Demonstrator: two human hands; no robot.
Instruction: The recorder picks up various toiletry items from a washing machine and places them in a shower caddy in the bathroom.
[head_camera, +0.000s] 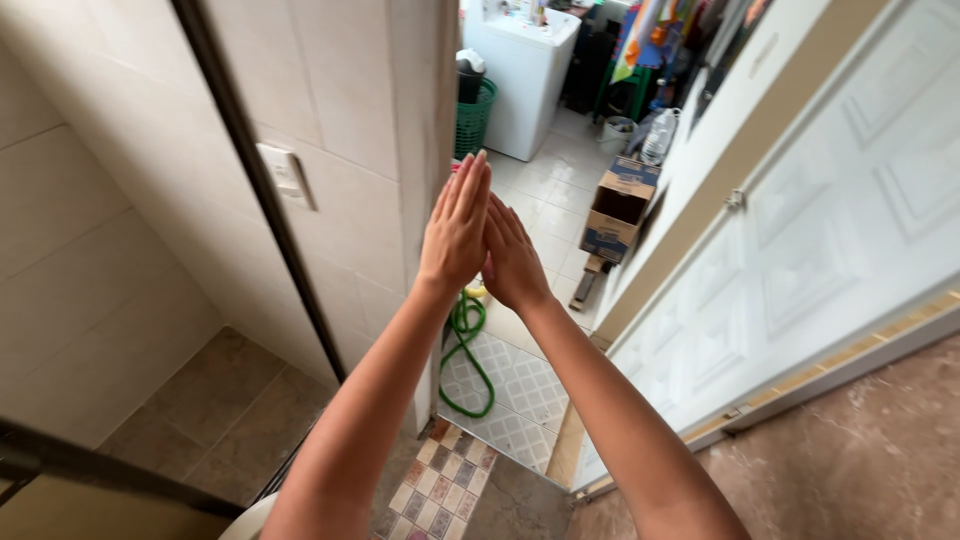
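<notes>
Both arms stretched forward, palms pressed flat together, fingers straight and pointing up and away. Left hand (456, 232) sits a little higher than right hand (515, 258); neither holds anything, fingers closed side by side against the other palm.

Hands raised in front of a tiled wall corner (400, 150), well above the floor. Nearest below them: a green hose (465, 345) looped on the patterned floor tiles (515, 385). White wall switch (288, 175) to the left on the tiled wall. White panelled door (830, 240) stands open on the right.

Further off: open cardboard box (620, 208) on the floor, green basket (474, 115), white washing machine (520, 70)
</notes>
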